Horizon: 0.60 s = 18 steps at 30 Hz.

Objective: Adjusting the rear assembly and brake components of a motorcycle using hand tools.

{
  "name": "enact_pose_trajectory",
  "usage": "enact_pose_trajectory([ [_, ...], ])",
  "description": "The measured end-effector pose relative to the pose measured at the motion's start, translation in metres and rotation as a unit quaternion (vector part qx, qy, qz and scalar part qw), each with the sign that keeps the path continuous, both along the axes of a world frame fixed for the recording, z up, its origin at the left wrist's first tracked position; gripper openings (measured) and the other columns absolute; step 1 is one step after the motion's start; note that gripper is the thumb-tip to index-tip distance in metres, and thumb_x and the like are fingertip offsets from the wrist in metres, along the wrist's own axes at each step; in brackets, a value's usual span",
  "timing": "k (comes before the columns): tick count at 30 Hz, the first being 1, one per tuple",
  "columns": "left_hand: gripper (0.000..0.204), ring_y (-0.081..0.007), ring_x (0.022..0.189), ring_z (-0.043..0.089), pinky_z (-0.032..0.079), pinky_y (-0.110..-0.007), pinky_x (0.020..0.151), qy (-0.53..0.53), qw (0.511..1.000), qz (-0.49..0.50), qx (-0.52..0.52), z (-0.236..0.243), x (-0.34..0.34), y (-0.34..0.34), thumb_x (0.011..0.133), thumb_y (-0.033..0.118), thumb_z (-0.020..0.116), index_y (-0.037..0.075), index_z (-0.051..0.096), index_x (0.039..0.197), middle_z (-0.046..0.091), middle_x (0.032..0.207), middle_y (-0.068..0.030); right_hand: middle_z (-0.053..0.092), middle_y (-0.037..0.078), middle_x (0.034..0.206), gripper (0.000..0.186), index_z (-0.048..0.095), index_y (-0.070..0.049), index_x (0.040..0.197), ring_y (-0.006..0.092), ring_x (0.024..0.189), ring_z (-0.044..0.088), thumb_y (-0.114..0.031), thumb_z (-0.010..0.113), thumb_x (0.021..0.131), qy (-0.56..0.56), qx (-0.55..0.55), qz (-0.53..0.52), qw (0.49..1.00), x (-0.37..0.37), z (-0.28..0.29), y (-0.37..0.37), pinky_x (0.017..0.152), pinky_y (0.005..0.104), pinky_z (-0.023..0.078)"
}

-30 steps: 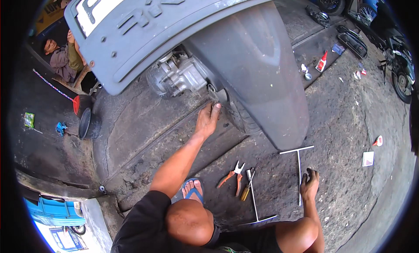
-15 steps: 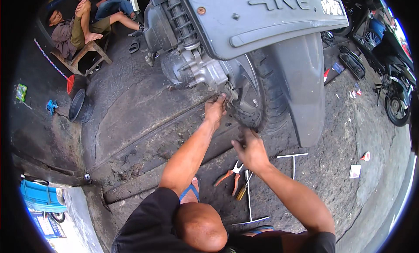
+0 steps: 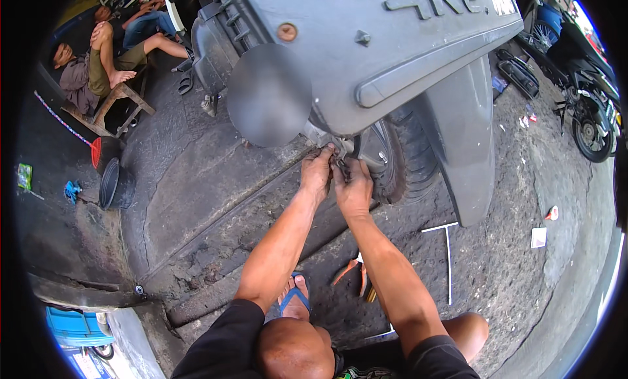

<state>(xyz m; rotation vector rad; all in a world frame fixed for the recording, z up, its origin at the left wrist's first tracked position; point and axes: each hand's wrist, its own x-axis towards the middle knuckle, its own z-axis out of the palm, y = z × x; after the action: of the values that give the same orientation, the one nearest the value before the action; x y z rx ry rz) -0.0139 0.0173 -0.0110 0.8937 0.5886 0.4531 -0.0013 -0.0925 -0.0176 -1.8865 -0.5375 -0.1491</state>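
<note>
My left hand [image 3: 316, 171] is closed on a small metal fitting [image 3: 337, 151] at the lower rear of the scooter, beside its rear wheel [image 3: 402, 176]. Just to its right, my right hand [image 3: 353, 186] has its fingers curled at the same spot; what they grip is hidden. Above them hang the dark grey housing [image 3: 418, 52] and the long mudguard [image 3: 458, 143]. A round blurred patch covers the engine area left of the housing. Orange-handled pliers [image 3: 343, 271] and a metal T-handle wrench [image 3: 448, 261] lie on the stained ground below.
Two people sit at upper left, one on a wooden stool [image 3: 134, 104]. Black tubs [image 3: 108, 183], a blue cloth [image 3: 72, 192] and a green packet [image 3: 25, 176] are at left. Parked motorcycles [image 3: 589, 117], black parts [image 3: 517, 78] and small containers [image 3: 538, 237] are at right.
My right hand has left the ground by the T-handle and risen to beside my left hand. The view has shifted, showing more of the wheel and the seated people. My left hand stays at the fitting.
</note>
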Motion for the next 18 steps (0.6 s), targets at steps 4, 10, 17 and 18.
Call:
enact_pose_trajectory([
  [4,0.012,-0.0158,0.075,0.061,0.051,-0.030,0.069,-0.038,0.999,-0.002,-0.008,0.005,0.003,-0.005,0.096,0.013,0.063,0.002,0.066,0.096,0.067,0.087,-0.0061,0.062,0.020,0.101,0.031,0.061,-0.001,0.105,0.0419,0.096,0.059,-0.024,0.069,0.087,-0.046,0.050,0.000,0.998,0.011,-0.011,0.008,0.083,0.0483,0.048],
  [10,0.013,-0.0166,0.079,0.062,0.052,-0.031,0.072,-0.023,0.999,-0.009,0.035,-0.008,0.007,-0.001,0.097,0.014,0.061,0.001,0.065,0.098,0.068,0.091,-0.0074,0.062,0.020,0.098,0.026,0.059,-0.001,0.100,0.0418,0.094,0.059,-0.019,0.070,0.084,-0.047,0.081,0.003,0.996,0.013,-0.015,0.008,0.082,0.0479,0.048],
  [17,0.018,-0.0112,0.071,0.057,0.045,-0.028,0.062,-0.011,0.999,0.009,0.048,-0.002,0.000,0.000,0.094,0.020,0.067,0.002,0.067,0.091,0.065,0.083,-0.0036,0.062,0.021,0.097,0.026,0.059,0.001,0.101,0.0426,0.092,0.059,-0.015,0.070,0.084,-0.082,0.063,0.013,0.995,0.010,-0.016,0.011,0.079,0.0485,0.048],
  [18,0.021,-0.0111,0.069,0.057,0.045,-0.028,0.060,0.005,0.997,0.015,0.079,-0.003,-0.003,0.002,0.094,0.022,0.066,0.002,0.069,0.090,0.066,0.080,-0.0036,0.062,0.021,0.095,0.024,0.060,0.001,0.100,0.0429,0.089,0.059,-0.015,0.069,0.086,-0.078,0.049,0.012,0.996,0.009,-0.019,0.014,0.077,0.0481,0.049],
])
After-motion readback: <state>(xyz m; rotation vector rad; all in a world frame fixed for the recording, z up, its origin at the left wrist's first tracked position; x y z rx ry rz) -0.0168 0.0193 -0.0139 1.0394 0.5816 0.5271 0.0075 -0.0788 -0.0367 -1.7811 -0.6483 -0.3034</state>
